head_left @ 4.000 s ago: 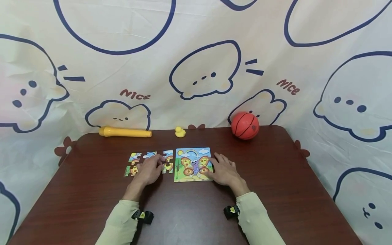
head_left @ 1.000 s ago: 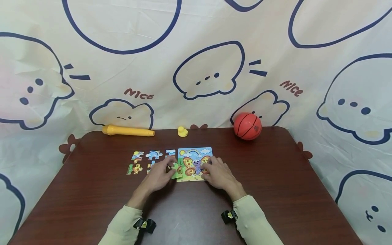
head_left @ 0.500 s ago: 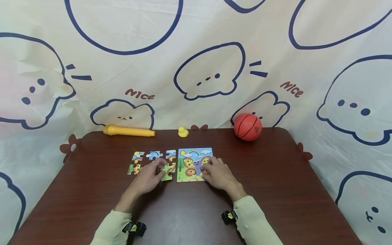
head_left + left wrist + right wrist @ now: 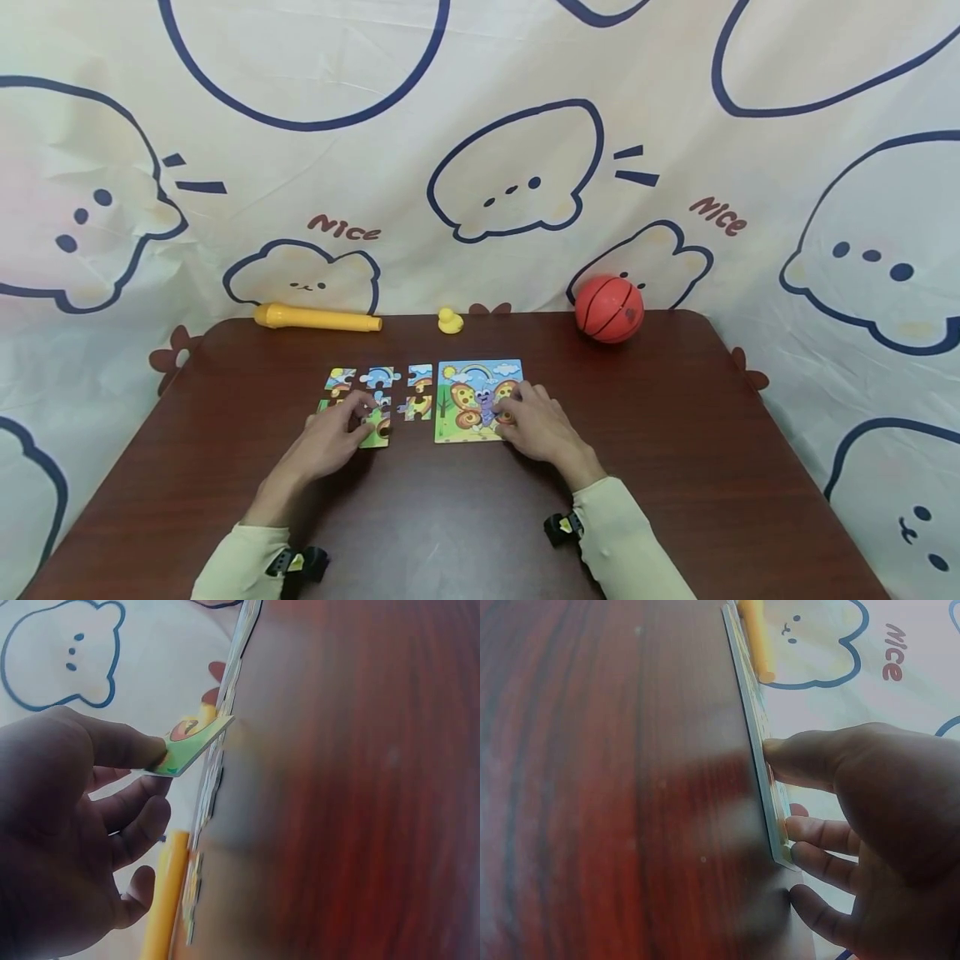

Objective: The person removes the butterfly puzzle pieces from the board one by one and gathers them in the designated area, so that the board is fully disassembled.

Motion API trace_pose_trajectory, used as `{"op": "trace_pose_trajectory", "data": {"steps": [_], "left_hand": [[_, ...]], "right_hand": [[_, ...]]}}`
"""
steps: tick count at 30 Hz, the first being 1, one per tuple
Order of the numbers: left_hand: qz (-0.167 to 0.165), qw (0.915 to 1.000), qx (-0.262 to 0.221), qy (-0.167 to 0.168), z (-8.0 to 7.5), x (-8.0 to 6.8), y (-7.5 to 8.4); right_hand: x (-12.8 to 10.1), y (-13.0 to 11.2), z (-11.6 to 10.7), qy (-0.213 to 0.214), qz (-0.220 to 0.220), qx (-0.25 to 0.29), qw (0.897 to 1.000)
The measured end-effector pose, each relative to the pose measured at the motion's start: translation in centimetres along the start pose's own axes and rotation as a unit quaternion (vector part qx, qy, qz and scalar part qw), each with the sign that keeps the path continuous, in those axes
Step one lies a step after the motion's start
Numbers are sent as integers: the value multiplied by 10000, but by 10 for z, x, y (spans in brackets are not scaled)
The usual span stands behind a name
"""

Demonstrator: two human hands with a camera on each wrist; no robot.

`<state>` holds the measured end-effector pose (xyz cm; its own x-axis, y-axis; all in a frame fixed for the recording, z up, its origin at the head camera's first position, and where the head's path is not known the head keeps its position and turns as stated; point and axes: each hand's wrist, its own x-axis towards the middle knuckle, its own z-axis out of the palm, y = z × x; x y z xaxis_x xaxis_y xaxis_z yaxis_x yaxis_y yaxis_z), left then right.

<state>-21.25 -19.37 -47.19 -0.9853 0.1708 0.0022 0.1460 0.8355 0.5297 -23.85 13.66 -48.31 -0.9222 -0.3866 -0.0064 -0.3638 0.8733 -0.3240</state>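
Head view shows the left hand [image 4: 330,437] pinching a green puzzle piece [image 4: 375,433] between thumb and fingers, low over the brown bench [image 4: 675,467], at the near edge of a group of loose puzzle pieces [image 4: 378,389]. In the left wrist view the same piece [image 4: 191,746] sits tilted in the pinch, one corner just at the bench surface. The right hand [image 4: 540,429] lies on the butterfly puzzle board [image 4: 468,375], just right of the loose pieces; its fingers [image 4: 810,847] are nearly straight and press the board's edge, thumb on top. Along the far edge of the bench rest a yellow tube [image 4: 318,317], a small yellow duck [image 4: 450,321] and an orange ball [image 4: 610,309].
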Motion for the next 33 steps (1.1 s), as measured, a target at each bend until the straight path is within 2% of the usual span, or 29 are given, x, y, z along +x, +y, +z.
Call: {"op": "trace_pose_trajectory", "data": {"steps": [9, 21, 26, 33], "left_hand": [[-441, 9987, 61, -236, -12, -8, -15], [-653, 9971, 189, -342, -24, -22, -39], [-686, 9971, 194, -256, -27, -26, -43], [-942, 9948, 270, -292, -30, -29, -44]], "right_hand": [[1, 1, 1, -31, 26, 18, 10000], [0, 1, -1, 21, 38, 9, 10000], [-1, 0, -1, 53, 24, 35, 10000], [0, 0, -1, 59, 24, 57, 10000]]}}
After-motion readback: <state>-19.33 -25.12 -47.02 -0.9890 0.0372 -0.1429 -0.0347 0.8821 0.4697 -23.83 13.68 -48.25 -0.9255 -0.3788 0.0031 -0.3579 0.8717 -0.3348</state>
